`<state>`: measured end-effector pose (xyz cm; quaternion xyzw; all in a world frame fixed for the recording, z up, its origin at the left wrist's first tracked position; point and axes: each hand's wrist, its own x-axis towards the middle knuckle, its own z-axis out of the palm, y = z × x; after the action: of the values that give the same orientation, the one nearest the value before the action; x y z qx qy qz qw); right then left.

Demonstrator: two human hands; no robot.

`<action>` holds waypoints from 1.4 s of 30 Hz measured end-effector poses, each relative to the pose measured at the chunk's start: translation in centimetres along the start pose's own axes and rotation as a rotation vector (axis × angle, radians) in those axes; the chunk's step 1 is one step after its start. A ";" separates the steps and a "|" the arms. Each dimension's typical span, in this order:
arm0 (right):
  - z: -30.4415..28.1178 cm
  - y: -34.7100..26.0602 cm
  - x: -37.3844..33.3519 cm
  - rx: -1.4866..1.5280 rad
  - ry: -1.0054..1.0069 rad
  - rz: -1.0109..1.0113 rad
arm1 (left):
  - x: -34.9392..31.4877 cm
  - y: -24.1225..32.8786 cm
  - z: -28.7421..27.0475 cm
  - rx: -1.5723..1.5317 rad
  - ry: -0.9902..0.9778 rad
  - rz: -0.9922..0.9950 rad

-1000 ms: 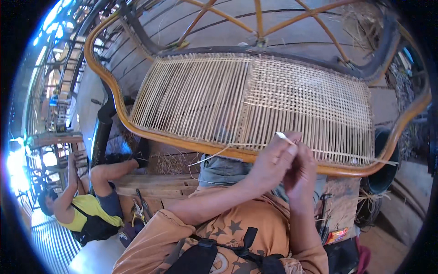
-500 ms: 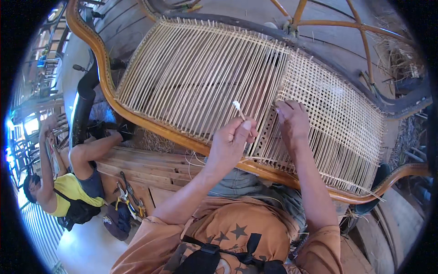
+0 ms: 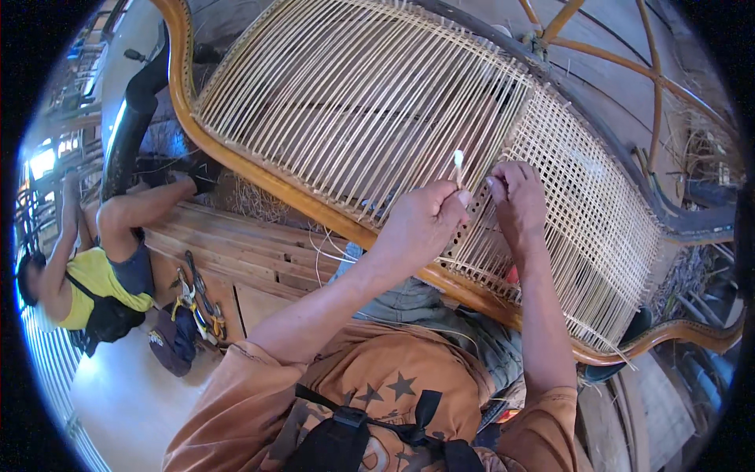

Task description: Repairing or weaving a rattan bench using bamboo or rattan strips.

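Note:
A small stick (image 3: 458,161) with a white blob on its tip stands up from my left hand (image 3: 425,224), pinched between thumb and fingers. Close by on the right, my right hand (image 3: 521,200) has its fingers bent and pressed together over the edge of the woven cane (image 3: 582,157); what they hold, if anything, is hidden. Both hands are above a curved wooden frame (image 3: 267,179). Parallel cane strands (image 3: 338,102) cross its left part, while the right part is a tighter lattice. Between my hands runs a crossbar with a row of holes, partly covered.
At the left a person in a yellow top (image 3: 106,283) sits with a knee raised. Pliers and other hand tools (image 3: 200,303) lie near a dark cap (image 3: 171,342). Wooden planks (image 3: 244,244) run under the frame. Another frame of bent poles (image 3: 602,49) stands at the far right.
My left hand has moved right, nearer my right hand, with the stick now more upright. The view has shifted, so the frame appears higher. My right hand stays at the lattice edge.

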<state>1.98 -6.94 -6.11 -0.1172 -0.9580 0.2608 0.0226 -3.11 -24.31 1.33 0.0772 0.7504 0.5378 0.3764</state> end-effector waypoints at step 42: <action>-0.3 0.6 -0.5 0.552 0.051 0.328 | 4.7 -0.6 2.8 0.542 -0.139 -0.111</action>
<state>2.62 -6.44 -6.17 -0.2660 -0.8184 0.5081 0.0352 -4.40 -20.01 -1.82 0.1704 0.8423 0.2898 0.4213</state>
